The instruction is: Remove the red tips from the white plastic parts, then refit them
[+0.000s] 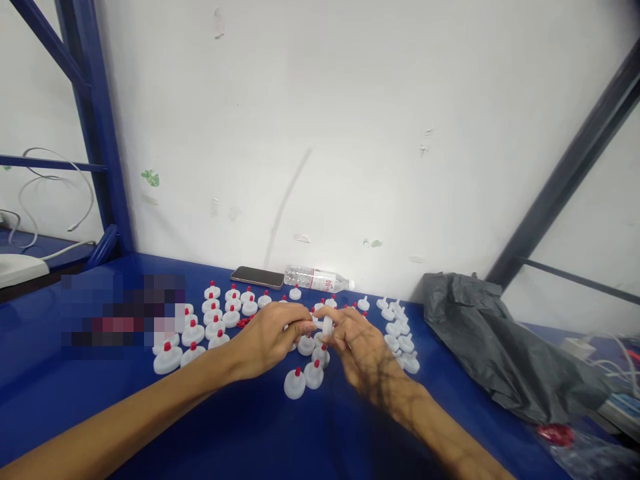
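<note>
My right hand (357, 339) is closed around a white plastic nozzle cap (327, 326), which is turned on its side with its spout toward the left. My left hand (277, 335) pinches at the spout end; whatever sits between its fingertips is hidden. Below and around both hands stand white nozzle caps with red tips (295, 385). More red-tipped caps (215, 328) stand in rows to the left. A few small red pieces (244, 323) lie beside my left hand. To the right is a group of plain white nozzle caps (393, 343) without red tips.
A phone (257, 277) and a clear plastic bottle (317, 279) lie along the wall at the back of the blue table (240, 427). A dark grey plastic bag (480, 340) covers the right side. Blue metal posts (95, 120) rise at the left. A blurred patch hides the left edge.
</note>
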Action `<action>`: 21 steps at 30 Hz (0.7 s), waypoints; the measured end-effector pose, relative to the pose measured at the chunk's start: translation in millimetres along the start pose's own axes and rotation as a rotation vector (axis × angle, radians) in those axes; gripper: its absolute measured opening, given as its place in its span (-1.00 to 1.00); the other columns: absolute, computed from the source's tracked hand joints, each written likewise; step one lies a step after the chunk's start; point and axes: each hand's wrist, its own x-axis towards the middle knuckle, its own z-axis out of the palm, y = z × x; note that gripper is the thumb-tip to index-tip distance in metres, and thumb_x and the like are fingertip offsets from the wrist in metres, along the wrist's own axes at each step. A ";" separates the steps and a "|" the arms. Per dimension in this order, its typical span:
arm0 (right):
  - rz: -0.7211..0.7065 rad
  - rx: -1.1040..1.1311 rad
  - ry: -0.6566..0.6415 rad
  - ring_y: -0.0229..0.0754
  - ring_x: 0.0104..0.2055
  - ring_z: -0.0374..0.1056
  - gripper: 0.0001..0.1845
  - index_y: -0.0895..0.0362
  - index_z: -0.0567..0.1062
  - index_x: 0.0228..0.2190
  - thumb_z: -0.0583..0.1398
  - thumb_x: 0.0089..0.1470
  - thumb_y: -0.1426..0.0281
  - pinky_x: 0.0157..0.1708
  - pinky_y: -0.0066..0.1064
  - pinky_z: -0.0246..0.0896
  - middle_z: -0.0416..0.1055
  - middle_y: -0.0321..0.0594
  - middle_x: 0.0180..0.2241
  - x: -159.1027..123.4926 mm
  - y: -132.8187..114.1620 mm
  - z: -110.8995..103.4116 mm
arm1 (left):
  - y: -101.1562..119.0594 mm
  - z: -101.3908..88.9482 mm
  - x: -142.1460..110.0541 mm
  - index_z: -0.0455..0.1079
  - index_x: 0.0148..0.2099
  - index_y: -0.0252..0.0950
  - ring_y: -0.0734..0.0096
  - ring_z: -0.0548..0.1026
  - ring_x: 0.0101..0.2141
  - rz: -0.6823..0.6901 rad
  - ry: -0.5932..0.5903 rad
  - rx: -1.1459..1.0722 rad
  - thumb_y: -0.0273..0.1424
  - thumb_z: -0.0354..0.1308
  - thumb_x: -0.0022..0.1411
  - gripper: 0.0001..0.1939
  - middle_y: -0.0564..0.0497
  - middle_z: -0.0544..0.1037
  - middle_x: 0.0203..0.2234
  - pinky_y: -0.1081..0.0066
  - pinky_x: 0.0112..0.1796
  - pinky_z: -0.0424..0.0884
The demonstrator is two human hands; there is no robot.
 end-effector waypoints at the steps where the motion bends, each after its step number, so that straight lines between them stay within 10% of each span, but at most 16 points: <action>1: 0.005 0.016 -0.003 -0.12 -0.19 0.38 -0.77 -0.03 0.25 -0.28 0.03 0.33 0.58 -0.20 -0.21 0.46 0.51 -0.21 -0.08 -0.5 0.4 0.3 | 0.4 -0.2 0.2 0.30 -0.43 -0.27 0.48 0.31 -0.52 -0.003 0.001 -0.006 -0.32 -0.06 0.49 -0.61 0.12 0.37 -0.56 0.43 -0.39 0.23; 21: 0.134 -0.097 -0.036 -0.03 0.22 0.38 -0.74 0.01 0.33 0.07 0.11 0.38 0.42 0.18 -0.05 0.34 0.42 -0.11 0.21 2.0 7.4 1.0 | -10.0 -6.4 2.3 0.54 -0.09 -0.25 0.38 0.51 -0.32 0.014 0.118 0.389 -0.36 0.05 0.48 -0.78 0.03 0.56 -0.31 0.40 -0.30 0.33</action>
